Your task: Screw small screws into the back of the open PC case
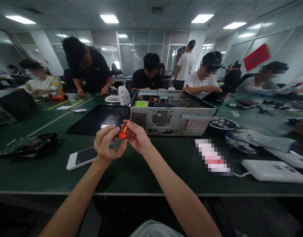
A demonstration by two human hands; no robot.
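Observation:
An orange and black screwdriver [124,130] is between my hands, its thin shaft pointing up and away at the left rear corner of an open computer case [176,113]. My right hand [138,137] grips the handle from the right with its fingers near the shaft. Curled round the butt of the handle, my left hand [107,142] has thumb and fingertips at its end. Whether the tip touches the case is too small to tell. Cables and a green-labelled part [140,104] show inside the case, whose back panel faces me.
A black side panel [99,120] lies left of the case. Circuit boards [28,144] and a white phone-like device [81,158] are nearer me. To the right are a metal bowl [222,123], gloves [262,140] and a white power bank [274,170]. Several people work across the table.

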